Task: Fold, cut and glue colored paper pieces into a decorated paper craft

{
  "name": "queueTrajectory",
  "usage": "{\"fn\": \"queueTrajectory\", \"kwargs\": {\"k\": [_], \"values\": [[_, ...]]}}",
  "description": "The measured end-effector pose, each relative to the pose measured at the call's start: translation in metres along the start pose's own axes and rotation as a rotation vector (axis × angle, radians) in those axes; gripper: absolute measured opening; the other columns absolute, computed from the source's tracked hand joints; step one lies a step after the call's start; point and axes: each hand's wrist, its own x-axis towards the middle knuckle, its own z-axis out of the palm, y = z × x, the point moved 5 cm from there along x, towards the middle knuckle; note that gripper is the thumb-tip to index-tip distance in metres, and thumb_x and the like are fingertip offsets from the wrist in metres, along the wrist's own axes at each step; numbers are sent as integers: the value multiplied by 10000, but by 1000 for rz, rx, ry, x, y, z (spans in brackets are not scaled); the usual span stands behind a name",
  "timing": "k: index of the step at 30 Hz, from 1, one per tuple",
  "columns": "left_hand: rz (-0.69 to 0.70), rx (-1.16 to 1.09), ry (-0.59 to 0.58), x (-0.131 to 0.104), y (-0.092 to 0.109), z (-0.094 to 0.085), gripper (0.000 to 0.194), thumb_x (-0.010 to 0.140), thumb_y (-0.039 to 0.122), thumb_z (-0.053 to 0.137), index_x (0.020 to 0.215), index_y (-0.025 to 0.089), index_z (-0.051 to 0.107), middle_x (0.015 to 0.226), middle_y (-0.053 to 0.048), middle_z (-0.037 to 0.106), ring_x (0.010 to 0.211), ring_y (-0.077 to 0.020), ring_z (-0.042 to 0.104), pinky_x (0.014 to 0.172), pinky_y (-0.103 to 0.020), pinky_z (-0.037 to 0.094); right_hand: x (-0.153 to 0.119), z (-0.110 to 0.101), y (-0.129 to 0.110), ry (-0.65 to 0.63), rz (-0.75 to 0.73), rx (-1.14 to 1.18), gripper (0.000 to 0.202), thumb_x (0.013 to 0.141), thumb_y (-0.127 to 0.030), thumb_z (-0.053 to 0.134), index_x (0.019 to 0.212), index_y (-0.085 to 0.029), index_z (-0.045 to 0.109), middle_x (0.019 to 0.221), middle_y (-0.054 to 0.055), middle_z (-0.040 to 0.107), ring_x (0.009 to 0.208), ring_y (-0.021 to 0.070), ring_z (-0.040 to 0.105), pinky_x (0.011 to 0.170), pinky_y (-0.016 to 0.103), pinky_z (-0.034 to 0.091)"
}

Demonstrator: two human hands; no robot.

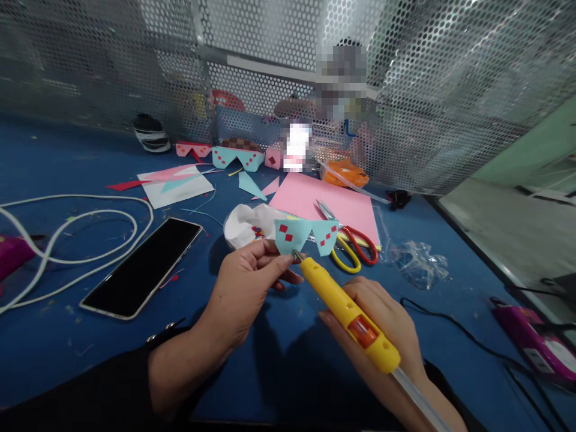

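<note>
Pale-blue, glasses-shaped paper cutout with red diamonds (296, 230) sits above the blue bench (288, 366), edge pinched in the left hand's (240, 282) grip, likely keeping its face exposed; the right hand's (398, 321) grip wraps the yellow stick-shaped glue gun (330, 294), seemingly steadying its tip; red-and-yellow-handled metal scissors (351, 233) lie beyond, within reach.

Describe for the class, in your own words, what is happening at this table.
A person's left hand holds a light blue paper piece shaped like glasses, with red squares on it. The right hand grips a yellow glue gun, its tip at the piece's lower edge, near the left fingers. Whether glue is flowing is too small to tell. Scissors lie on pink paper, and similar glasses shapes stand farther back.
</note>
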Motion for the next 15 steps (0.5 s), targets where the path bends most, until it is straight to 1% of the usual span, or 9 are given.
{"fn": "queueTrajectory", "kwargs": {"k": [4, 7, 10, 15], "values": [[-5, 6, 13, 0, -1, -1, 165, 758, 292, 772, 877, 183, 738, 805, -9, 748, 614, -116, 658, 557, -206, 464, 0, -1, 3, 20, 31, -25, 215, 918, -364, 605, 764, -229, 540, 673, -18, 581, 622, 158, 560, 570, 290, 438], [-20, 5, 10, 0, -3, -1, 173, 763, 293, 770, 892, 182, 738, 811, -10, 754, 609, -109, 658, 549, -194, 456, -1, -3, 5, 55, 18, -17, 165, 913, -318, 609, 791, -227, 544, 689, -20, 590, 621, 150, 566, 573, 285, 441], [-28, 10, -4, 1, -3, 0, 160, 765, 281, 773, 883, 178, 737, 783, -4, 745, 599, -97, 656, 540, -180, 448, -2, -3, 4, 60, -5, -12, 145, 904, -286, 619, 802, -225, 536, 691, -26, 586, 618, 143, 562, 584, 286, 443], [-19, 10, 13, 1, -1, -1, 158, 762, 275, 775, 883, 180, 739, 799, -11, 750, 605, -105, 661, 544, -191, 460, 0, -2, 2, 24, 5, -21, 203, 905, -336, 627, 766, -222, 534, 667, -23, 576, 610, 150, 556, 574, 299, 449]]}}
